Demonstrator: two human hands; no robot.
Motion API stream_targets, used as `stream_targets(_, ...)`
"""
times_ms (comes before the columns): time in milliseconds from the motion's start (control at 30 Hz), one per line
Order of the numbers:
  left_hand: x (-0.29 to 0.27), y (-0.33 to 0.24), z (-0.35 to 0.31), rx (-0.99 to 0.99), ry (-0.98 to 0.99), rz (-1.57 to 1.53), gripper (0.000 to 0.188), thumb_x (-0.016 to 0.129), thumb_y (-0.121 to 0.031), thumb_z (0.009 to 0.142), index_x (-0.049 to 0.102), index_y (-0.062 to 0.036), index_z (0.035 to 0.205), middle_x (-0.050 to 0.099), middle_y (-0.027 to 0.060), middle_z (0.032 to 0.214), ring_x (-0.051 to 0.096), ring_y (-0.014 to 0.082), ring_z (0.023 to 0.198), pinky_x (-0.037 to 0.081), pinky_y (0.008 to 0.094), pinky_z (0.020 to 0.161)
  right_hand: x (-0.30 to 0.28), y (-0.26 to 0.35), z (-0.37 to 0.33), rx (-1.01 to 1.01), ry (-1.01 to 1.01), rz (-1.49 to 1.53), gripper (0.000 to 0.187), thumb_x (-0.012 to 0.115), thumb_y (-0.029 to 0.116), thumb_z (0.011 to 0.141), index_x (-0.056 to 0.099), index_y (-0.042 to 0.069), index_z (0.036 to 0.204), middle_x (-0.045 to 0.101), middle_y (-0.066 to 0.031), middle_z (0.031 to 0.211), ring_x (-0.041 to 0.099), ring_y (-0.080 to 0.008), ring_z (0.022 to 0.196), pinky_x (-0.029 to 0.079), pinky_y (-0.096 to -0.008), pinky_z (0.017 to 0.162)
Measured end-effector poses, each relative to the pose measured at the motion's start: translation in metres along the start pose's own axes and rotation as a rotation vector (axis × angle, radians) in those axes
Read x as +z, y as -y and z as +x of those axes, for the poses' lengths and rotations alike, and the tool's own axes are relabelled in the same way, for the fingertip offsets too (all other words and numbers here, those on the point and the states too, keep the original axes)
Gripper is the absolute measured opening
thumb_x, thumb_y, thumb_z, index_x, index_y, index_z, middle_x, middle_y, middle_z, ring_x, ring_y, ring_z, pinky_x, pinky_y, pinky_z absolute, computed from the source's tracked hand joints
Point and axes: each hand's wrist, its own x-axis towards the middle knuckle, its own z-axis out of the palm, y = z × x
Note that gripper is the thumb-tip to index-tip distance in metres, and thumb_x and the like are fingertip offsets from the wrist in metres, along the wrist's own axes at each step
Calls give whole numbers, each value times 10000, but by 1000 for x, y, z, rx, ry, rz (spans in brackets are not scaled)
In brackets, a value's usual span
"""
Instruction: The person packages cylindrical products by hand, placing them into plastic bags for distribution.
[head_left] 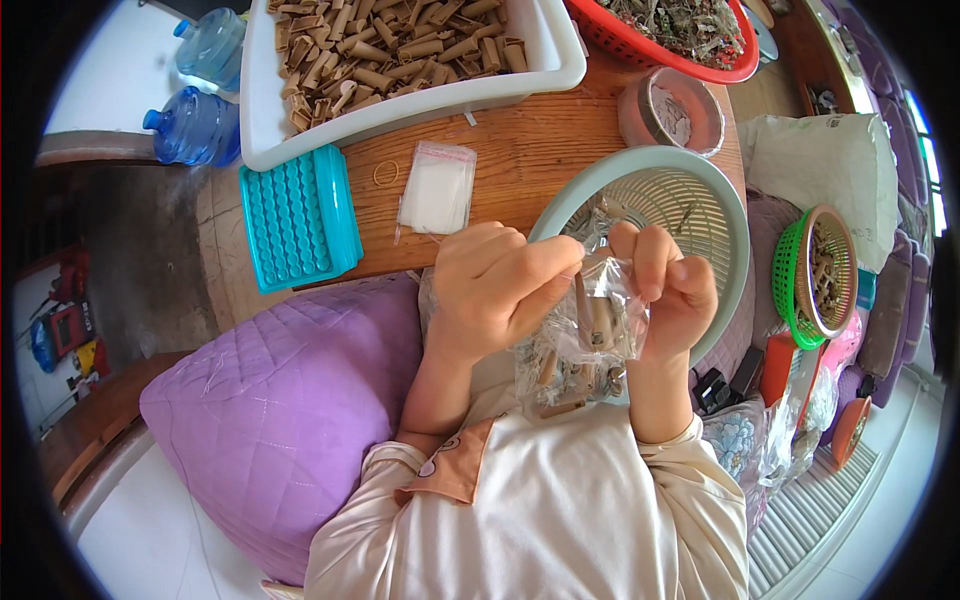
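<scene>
A small clear plastic bag (608, 325) with a brown tube-like piece inside hangs between my two hands, in front of my chest. My left hand (490, 283) is closed, thumb and forefinger pinching the bag's upper left edge. With bent fingers, my right hand (667, 285) grips its right side. Just below, more clear plastic with brown pieces and greyish dried bits (565, 375) lies near my lap, partly covered by the bag. Behind my hands sits a grey-green colander (725, 215), with some dried bits in it.
A white tub (420, 112) of brown tube pieces stands at the back, beside a teal ridged tray (300, 220). On the wooden table lie clear bags (437, 190) and a rubber band (386, 173). A pink bowl (708, 120) and red basket (735, 62) stand back right; a green basket (790, 275) is farther right.
</scene>
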Motion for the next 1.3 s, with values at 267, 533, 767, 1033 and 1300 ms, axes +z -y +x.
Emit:
stream_targets(267, -1, -7, 1, -644, 157, -645, 572, 445, -550, 838, 524, -43, 1091, 587, 83, 772, 505, 129, 504, 359, 262, 456, 9, 1, 3, -65, -329, -258, 430, 635, -46, 745, 287, 129, 565, 332, 63, 570, 275, -20, 490, 247, -182, 439)
stream_targets(533, -13, -5, -1, -895, 518, -424, 325, 646, -300, 780, 614, -11, 928, 546, 12, 589, 505, 45, 566, 389, 203, 506, -2, 6, 10, -450, -512, -632, 433, 599, -58, 772, 265, 125, 564, 322, 71, 552, 266, -10, 479, 231, -182, 437)
stream_targets(767, -25, -11, -6, -646, 853, -18, 181, 632, -260, 748, 639, -86, 800, 589, 111, 621, 592, 248, 570, 447, 344, 514, -30, 25, 2, -555, -592, -561, 402, 556, -83, 759, 277, 119, 552, 310, 55, 570, 272, -35, 514, 249, -196, 494)
stream_targets(1033, -37, -11, 4, -730, 698, -1, 144, 619, -194, 766, 609, -53, 742, 575, 119, 607, 574, 225, 525, 429, 312, 484, -55, 36, -15, -535, -653, -490, 399, 554, -68, 772, 273, 123, 563, 301, 50, 572, 259, -49, 525, 267, -206, 519)
stream_targets(1300, -83, 2, 96, -455, 269, -372, 161, 581, -177, 837, 580, -38, 756, 537, 3, 697, 452, 41, 609, 340, 180, 526, -60, 40, -20, -427, -640, -482, 404, 561, -71, 769, 274, 125, 564, 306, 54, 575, 261, -42, 521, 266, -202, 508)
